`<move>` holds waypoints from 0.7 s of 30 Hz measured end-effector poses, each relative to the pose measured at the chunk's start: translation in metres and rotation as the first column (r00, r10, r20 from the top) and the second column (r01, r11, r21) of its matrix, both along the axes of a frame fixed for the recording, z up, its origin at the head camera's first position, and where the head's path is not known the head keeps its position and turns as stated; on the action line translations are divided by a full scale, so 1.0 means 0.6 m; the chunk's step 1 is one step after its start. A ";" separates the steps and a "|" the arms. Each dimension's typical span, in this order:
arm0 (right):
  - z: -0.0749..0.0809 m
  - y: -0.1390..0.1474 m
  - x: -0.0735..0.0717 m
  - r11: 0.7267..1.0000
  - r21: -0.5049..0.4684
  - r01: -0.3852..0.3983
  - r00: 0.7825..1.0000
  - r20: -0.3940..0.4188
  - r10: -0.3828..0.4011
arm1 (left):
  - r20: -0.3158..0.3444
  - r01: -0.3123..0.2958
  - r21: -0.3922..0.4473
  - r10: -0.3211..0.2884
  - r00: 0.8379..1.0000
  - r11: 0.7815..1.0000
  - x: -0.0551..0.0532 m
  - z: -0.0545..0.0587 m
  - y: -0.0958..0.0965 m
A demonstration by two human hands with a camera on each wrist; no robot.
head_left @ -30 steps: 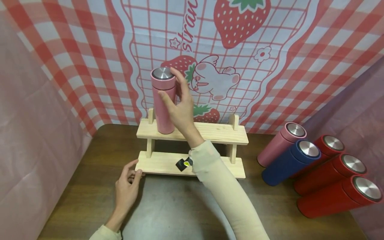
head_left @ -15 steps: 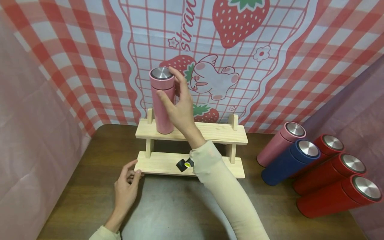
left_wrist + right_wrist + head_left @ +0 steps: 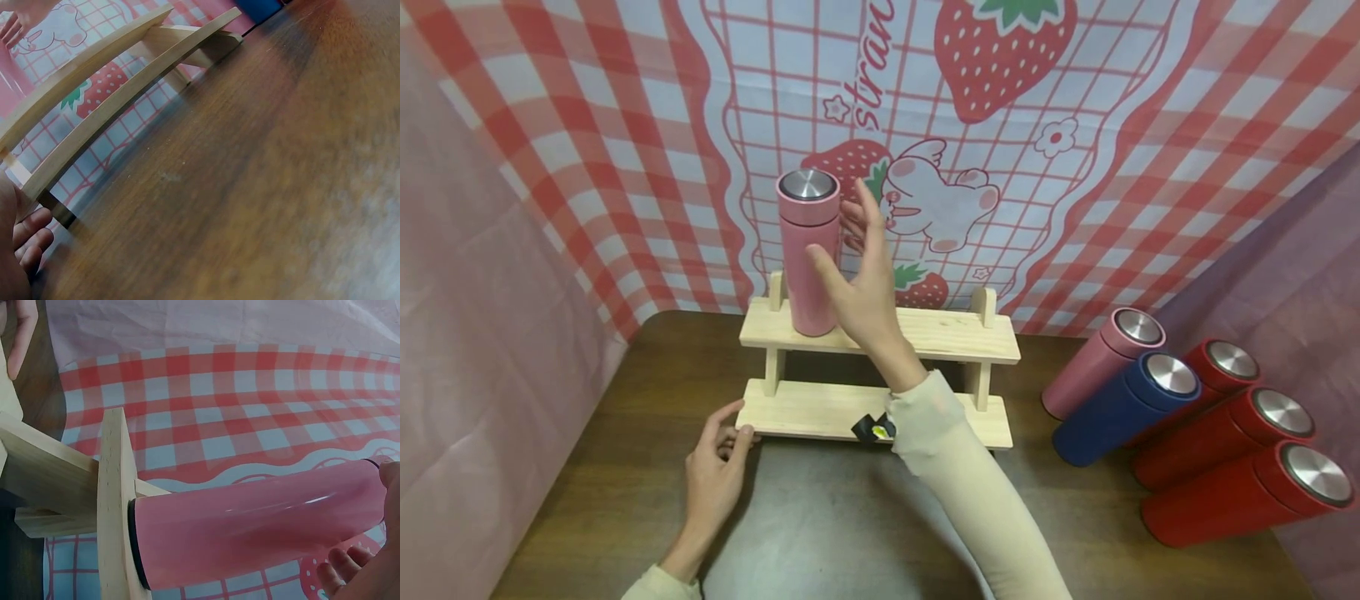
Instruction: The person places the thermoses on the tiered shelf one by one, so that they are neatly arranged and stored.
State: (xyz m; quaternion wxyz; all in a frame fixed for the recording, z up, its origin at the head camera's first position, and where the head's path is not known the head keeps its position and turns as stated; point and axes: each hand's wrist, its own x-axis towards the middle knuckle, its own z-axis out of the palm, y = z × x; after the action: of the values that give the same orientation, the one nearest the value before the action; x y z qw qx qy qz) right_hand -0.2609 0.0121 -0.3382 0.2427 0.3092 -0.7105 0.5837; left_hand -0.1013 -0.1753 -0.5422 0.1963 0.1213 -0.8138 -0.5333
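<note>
One pink flask (image 3: 800,258) stands on the upper shelf (image 3: 940,332), the right hand (image 3: 868,292) spread beside it and the left hand (image 3: 718,475) pinching the lower shelf (image 3: 812,408) at its end, while five flasks (image 3: 1201,439) remain on the bench (image 3: 610,433).

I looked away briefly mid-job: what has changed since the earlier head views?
The right hand has moved right and slightly down, its fingers opened away from the pink bottle on the upper shelf; whether any contact remains is unclear. That bottle stays upright, the left hand still grips the left end of the lower shelf, and the other five bottles are unmoved.
</note>
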 end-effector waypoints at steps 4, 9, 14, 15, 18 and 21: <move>-0.006 0.008 0.007 1.000 -0.013 0.020 1.000 -0.016 -0.021 | -0.005 0.001 0.004 -0.001 1.000 1.000 0.000 0.000 0.001; -0.011 0.020 0.020 0.999 -0.023 0.032 0.998 -0.044 -0.033 | -0.007 -0.002 0.006 0.002 1.000 1.000 -0.001 0.000 0.002; -0.017 0.035 0.037 0.998 -0.050 0.037 0.997 -0.066 -0.040 | -0.003 -0.001 0.007 0.001 1.000 1.000 0.000 -0.002 0.002; -0.018 0.038 0.041 0.998 -0.059 0.038 0.996 -0.074 -0.042 | -0.004 0.000 0.008 0.000 1.000 1.000 0.000 -0.002 0.002; -0.017 0.046 0.053 0.996 -0.080 0.050 0.993 -0.099 -0.058 | -0.008 0.002 0.009 -0.002 1.000 1.000 0.000 -0.001 0.002; -0.015 0.053 0.064 0.993 -0.097 0.061 0.990 -0.120 -0.072 | -0.010 0.004 0.008 -0.004 1.000 1.000 0.000 0.000 0.001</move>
State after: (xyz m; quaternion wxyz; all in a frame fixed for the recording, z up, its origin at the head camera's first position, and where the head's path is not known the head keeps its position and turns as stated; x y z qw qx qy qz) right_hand -0.2222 0.0439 -0.3475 0.3198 0.3093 -0.6760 0.5875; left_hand -0.1013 -0.1749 -0.5421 0.1988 0.1179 -0.8108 -0.5377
